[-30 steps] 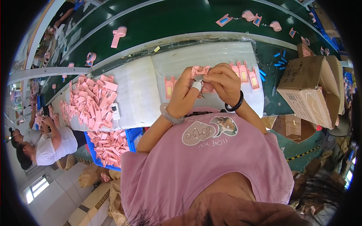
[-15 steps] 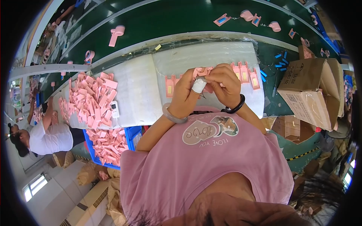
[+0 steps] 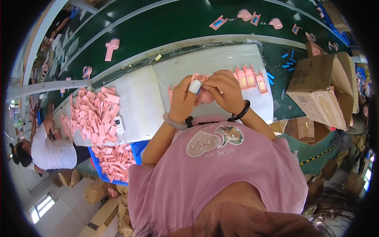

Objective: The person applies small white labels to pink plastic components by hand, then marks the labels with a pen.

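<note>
In front of my chest both hands hold a pink plastic housing with a rounded pink part attached. My left hand, its thumb wrapped in white, grips the left side with closed fingers. My right hand pinches the upper right of the piece; its fingertips hide part of the join. A thin dark wire shows below the piece. Just beyond my hands, pink half-shells with yellowish rectangles inside stand in a row on the white mat; my hands cover the middle of that row.
A heap of pink shells lies left, above a blue crate of more. Nearby is a small white device. Blue cylinders and an open cardboard box sit right. Pink assemblies lie on the green belt. Another person works far left.
My hands have turned the piece, so more of its rounded part shows below my right fingers. The wrapped left thumb has tilted upward. The whole view has shifted slightly.
</note>
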`<state>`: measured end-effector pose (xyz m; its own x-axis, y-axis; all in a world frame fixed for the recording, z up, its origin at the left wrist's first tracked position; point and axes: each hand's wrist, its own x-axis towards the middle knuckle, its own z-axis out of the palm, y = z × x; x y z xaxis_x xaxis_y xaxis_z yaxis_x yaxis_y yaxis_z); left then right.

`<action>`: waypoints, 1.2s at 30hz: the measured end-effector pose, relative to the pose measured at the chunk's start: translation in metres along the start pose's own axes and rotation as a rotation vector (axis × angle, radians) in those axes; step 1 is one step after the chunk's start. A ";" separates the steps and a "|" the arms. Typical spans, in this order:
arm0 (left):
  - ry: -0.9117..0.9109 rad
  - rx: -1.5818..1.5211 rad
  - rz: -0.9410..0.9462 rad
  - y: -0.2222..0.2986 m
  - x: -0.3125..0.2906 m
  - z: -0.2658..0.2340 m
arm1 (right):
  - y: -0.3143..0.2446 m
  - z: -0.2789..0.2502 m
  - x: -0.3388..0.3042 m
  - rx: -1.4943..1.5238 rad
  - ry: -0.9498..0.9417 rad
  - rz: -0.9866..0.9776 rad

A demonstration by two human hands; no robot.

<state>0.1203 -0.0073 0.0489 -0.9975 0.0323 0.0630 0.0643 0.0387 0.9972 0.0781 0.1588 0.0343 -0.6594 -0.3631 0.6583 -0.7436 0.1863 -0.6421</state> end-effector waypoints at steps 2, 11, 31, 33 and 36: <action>-0.046 -0.075 -0.116 -0.014 0.018 -0.013 | 0.009 -0.007 0.004 -0.075 -0.059 0.136; 0.075 -0.073 -0.335 -0.084 0.152 -0.091 | 0.140 -0.016 0.003 -0.111 -0.032 0.380; 0.453 0.531 -0.035 -0.171 0.136 -0.188 | 0.317 -0.028 0.101 -0.953 -0.610 -0.026; 0.339 0.298 -0.049 -0.154 0.120 -0.160 | 0.289 -0.029 0.102 -0.726 -0.476 -0.153; 0.261 0.253 0.001 -0.126 0.108 -0.114 | 0.225 -0.021 0.092 -0.539 -0.414 0.007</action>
<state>0.0013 -0.1228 -0.0652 -0.9694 -0.2221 0.1045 0.0378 0.2856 0.9576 -0.1526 0.1860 -0.0415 -0.6479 -0.6596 0.3811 -0.7612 0.5803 -0.2896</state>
